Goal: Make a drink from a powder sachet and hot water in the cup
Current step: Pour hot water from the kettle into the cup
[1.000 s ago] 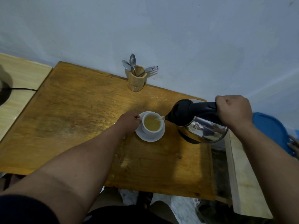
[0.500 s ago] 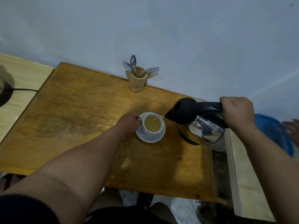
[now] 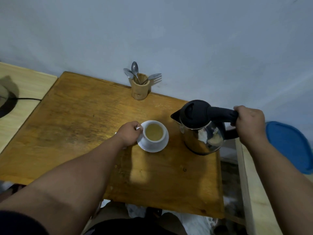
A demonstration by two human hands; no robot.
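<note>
- Right hand (image 3: 249, 123) closed in a full grip around the black handle of the kettle (image 3: 202, 128); kettle upright, spout turned toward the cup, lid shut.
- Whether the kettle base rests on the surface (image 3: 81, 119) or hangs just above it: cannot tell.
- Left hand (image 3: 129, 135) closed on the near-left side of the cup (image 3: 154, 134), fingers pinched at the cup's handle; heel of the hand beside the saucer (image 3: 163, 144).
- Cup sits on the saucer, filled close to the rim with pale yellow-brown liquid. It stands between the two grips, touching the left one and apart from the kettle spout.
- Beyond the left grip, against the wall: wooden holder (image 3: 140, 89) with spoons and a fork standing in it.
- Just past the right grip, off the surface edge: blue lid (image 3: 291, 145).
- Far side from the left grip, on a paler top: dark cord (image 3: 28, 99) running to a round dark object, partly cut off.
</note>
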